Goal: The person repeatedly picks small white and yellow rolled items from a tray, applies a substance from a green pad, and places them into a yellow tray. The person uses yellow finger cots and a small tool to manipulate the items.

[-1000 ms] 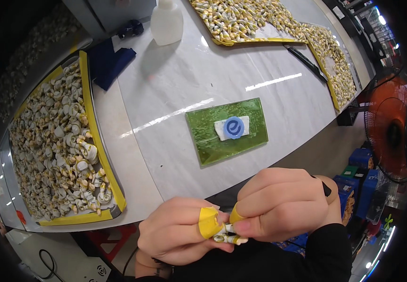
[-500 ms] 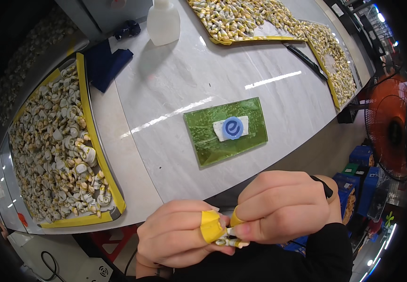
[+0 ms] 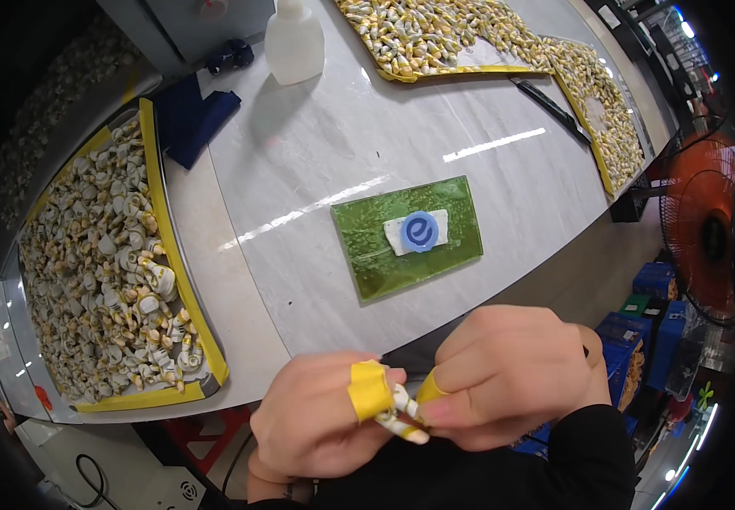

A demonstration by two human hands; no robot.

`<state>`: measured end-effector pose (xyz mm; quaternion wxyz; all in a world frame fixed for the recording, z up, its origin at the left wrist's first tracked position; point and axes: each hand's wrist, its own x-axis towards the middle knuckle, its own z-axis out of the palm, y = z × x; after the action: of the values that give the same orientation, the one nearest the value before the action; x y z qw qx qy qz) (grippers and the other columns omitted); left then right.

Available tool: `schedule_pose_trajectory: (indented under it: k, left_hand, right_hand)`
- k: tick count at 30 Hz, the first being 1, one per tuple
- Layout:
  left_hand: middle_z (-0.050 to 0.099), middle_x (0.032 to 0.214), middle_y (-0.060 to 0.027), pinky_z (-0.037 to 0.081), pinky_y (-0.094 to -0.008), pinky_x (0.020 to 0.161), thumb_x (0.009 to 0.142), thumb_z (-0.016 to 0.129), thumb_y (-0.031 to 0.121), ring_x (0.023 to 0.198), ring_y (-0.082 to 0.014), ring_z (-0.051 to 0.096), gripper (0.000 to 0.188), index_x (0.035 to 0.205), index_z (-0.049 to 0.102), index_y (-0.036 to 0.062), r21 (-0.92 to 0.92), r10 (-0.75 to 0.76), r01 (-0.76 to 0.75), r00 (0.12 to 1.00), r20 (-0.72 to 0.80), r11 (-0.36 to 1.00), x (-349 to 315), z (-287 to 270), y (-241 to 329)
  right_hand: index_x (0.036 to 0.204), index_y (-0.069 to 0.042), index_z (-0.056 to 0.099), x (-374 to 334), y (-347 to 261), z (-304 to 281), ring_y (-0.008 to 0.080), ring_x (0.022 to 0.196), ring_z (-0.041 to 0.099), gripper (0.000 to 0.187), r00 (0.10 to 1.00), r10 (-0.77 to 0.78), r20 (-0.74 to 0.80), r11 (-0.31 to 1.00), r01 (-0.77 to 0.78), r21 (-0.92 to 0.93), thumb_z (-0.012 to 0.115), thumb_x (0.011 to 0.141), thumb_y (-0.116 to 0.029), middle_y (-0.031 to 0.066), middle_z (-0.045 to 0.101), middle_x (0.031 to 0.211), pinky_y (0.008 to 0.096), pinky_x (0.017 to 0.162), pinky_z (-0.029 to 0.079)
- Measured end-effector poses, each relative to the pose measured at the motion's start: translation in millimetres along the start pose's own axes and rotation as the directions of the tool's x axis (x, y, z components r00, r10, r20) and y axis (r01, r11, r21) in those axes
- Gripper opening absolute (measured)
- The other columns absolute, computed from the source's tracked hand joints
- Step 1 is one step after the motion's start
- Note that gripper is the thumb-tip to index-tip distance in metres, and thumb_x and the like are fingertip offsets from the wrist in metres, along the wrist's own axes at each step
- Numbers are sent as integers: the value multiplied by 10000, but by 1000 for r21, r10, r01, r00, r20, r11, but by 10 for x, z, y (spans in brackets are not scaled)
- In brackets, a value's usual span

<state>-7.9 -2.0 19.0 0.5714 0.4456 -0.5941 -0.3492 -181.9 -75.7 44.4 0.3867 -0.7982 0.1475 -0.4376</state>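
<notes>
White piece (image 3: 401,427): low in the middle of the frame, held up between both hands, off the bench (image 3: 316,144).
Left hand (image 3: 321,416): its grip is closed around the piece; a finger with yellow tape (image 3: 369,391) lies over it.
Right hand (image 3: 512,374): its grip is pinched at the right side of the piece, thumb pressing there; the finger behind is partly hidden.
Good hold: I think the left hand should be the steady one, while the right works with small, soft pushes. Squeezing hard could bend or mark the piece. It helps to leave the tip free.
Pale tip: the lower arm of the piece ends in it, pointing to the lower right of the frame.
Long way: that arm slants from upper left to lower right; the upper arm slants down to the right thumb.
</notes>
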Motion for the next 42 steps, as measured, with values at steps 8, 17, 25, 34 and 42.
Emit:
schedule_pose_trajectory:
  k: [8,17,25,34,42]
  left_hand:
    - [670,861,-164,506,-294,706,694,778,28,768,-218,656,267,896,639,-76,-621,-294,341,938,181,706,-62,6,-108]
    - [670,836,-119,497,-258,673,710,768,44,750,-182,654,217,863,639,-40,-497,-338,508,854,395,703,0,-71,-62]
    - [675,774,-111,520,-312,625,644,778,67,658,-229,653,253,863,682,-15,65,-212,202,922,324,977,66,-624,219]
    - [627,1045,-151,458,-339,820,804,638,107,923,-230,599,342,1139,607,45,924,-139,127,987,-82,359,1160,-1816,343]
    - [616,1079,-202,470,-392,848,805,624,269,1003,-341,595,370,1097,622,42,998,-161,-26,987,16,-59,2495,-2865,-936]
  right_hand:
    - [817,-102,717,147,13,-164,162,708,487,158,919,293,265,920,-346,182,798,689,-148,12,512,799,256,594,362]
    - [815,-64,653,193,98,-158,195,709,486,134,915,111,387,968,-187,166,743,719,-87,47,529,850,286,602,376]
    - [913,-80,670,129,76,-232,204,729,507,173,931,135,338,954,-214,209,731,759,-130,46,534,834,290,633,398]
    - [781,-91,698,-129,-13,-500,138,636,490,203,951,302,62,953,-303,6,807,612,-60,23,499,760,248,525,370]
    - [753,-91,695,-221,-161,-602,135,611,492,231,942,334,-5,931,-331,-155,794,557,-21,16,499,711,248,511,366]
